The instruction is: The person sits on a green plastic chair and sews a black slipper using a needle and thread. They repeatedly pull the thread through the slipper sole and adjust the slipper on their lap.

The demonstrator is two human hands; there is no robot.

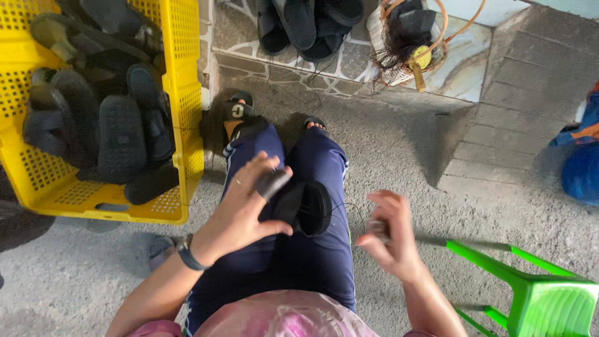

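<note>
The left hand [240, 209] is gripping a black sandal piece [302, 206] on the lap, thumb underneath and fingers curled over a grey strap end at its top edge. The piece is resting on the dark blue trousers [312, 262], just above the knees. The right hand [390, 234] is pinched shut on something small, too blurred to name; a thin dark thread [349, 209] is running from the sandal piece towards it. This is looking like a stitching or trimming pass on the strap, mid-pull, with the thread drawn out to the side. As a judgement, the next move is calling for the left hand to be holding the piece steady while the right is keeping the thread taut and clear of the trousers.

To the left, a yellow perforated plastic crate [181, 100] is sitting on the concrete floor [399, 156], heaped with dark sandals [121, 134], soles up. Ahead, on a tiled step [349, 59], more black sandals [306, 25] are lying in a pile, and near them a pale woven basket [399, 68] with an orange handle is holding dark thread and a yellowish spool. A bright green plastic stool [543, 299] is standing at the right, near the right hand. No labels or signs are showing clearly anywhere; only a small white mark on the worn slipper [237, 111] is visible.
</note>
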